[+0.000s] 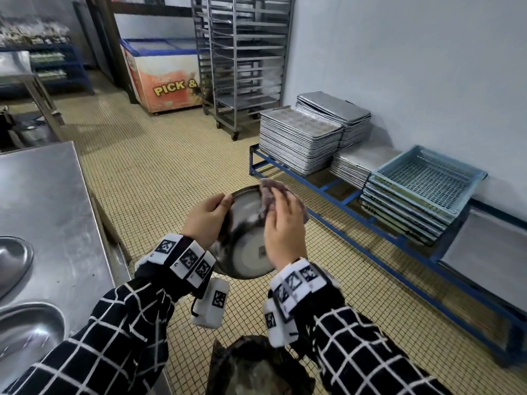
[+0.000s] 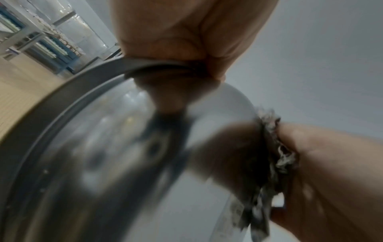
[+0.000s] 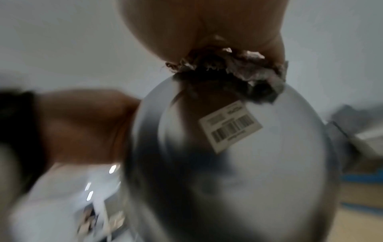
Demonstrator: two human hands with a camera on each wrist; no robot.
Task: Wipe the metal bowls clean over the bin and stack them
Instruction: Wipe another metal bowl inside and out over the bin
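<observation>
A metal bowl (image 1: 245,238) is held tilted in front of me, its underside with a barcode sticker (image 3: 231,125) facing me. My left hand (image 1: 206,220) grips the bowl's left rim (image 2: 145,65). My right hand (image 1: 285,226) holds a grey-purple rag (image 1: 269,195) and presses it against the bowl's outer wall near the far rim. The rag (image 3: 238,72) bunches under the right palm. A bin lined with a dark bag (image 1: 256,366) stands below the bowl. Two more metal bowls (image 1: 25,329) lie on the steel table (image 1: 51,201) at my left.
Stacks of baking trays (image 1: 299,138) and blue-green crates (image 1: 422,189) sit on a low blue rack (image 1: 328,189) along the right wall. A wheeled tray rack (image 1: 242,61) and a chest freezer (image 1: 162,78) stand further back. Tiled floor lies between.
</observation>
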